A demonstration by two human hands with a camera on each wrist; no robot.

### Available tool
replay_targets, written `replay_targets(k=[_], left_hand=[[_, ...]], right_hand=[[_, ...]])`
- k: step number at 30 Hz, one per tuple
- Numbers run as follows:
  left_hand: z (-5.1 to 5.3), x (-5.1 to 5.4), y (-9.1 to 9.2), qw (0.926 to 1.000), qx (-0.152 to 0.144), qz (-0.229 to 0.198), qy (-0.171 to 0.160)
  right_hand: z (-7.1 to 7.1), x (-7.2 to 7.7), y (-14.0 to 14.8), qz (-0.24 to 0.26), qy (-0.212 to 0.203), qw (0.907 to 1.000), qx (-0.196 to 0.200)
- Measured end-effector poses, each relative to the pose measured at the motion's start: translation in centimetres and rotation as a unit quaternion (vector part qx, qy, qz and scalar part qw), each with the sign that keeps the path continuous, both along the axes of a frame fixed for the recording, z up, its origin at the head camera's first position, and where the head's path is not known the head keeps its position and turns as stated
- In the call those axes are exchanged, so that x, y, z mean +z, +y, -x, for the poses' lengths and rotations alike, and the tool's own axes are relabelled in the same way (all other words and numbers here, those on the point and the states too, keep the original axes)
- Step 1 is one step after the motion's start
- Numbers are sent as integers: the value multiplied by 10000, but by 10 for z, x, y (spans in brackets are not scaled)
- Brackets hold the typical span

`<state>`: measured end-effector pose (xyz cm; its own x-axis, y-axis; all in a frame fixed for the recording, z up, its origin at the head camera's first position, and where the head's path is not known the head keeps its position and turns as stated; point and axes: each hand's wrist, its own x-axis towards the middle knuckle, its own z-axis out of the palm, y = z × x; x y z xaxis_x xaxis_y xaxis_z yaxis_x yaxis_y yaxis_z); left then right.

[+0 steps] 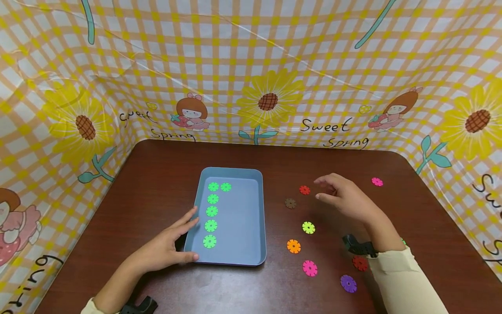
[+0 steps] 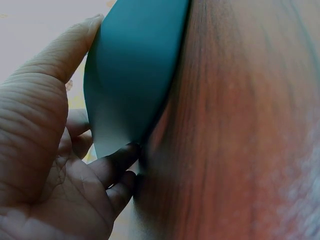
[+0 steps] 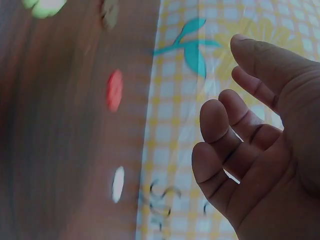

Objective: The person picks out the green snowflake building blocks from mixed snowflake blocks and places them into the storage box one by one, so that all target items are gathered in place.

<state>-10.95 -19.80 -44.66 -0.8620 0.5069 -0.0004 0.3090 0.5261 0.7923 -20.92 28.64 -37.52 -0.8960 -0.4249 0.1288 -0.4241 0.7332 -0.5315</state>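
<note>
A blue-grey tray point(image 1: 245, 218) holds several green notched discs point(image 1: 211, 211), in a column along its left side with one more beside the top disc. My left hand point(image 1: 166, 246) rests against the tray's left wall and near corner, fingers and thumb spread apart. In the left wrist view, the thumb touches the tray's upper rim point(image 2: 135, 55) and other fingertips are low by the wall. Over the table to the right, my right hand point(image 1: 347, 198) hovers with loosely bent fingers and nothing between them. Nearest to its fingertips lies a red disc point(image 1: 304, 190).
Loose discs lie right of the tray: brown point(image 1: 290, 203), yellow point(image 1: 308, 227), orange point(image 1: 293, 246), pink point(image 1: 310, 268), purple point(image 1: 348, 283), another red point(image 1: 360, 263) and a far pink one point(image 1: 377, 182). A green disc is mostly hidden behind the right forearm. Patterned cloth surrounds the brown table point(image 1: 164, 174).
</note>
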Motion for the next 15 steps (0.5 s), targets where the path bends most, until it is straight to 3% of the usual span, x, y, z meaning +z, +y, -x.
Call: replay_targets(k=[8,15], left_hand=[[-1,1,-1,10000,21,-4,-46],[-1,1,0,10000,30,23,-29]], right_hand=[[-18,-5,46,-207,-104,9987,-456],[-18,-17,79,-482,-376,9952,-759]])
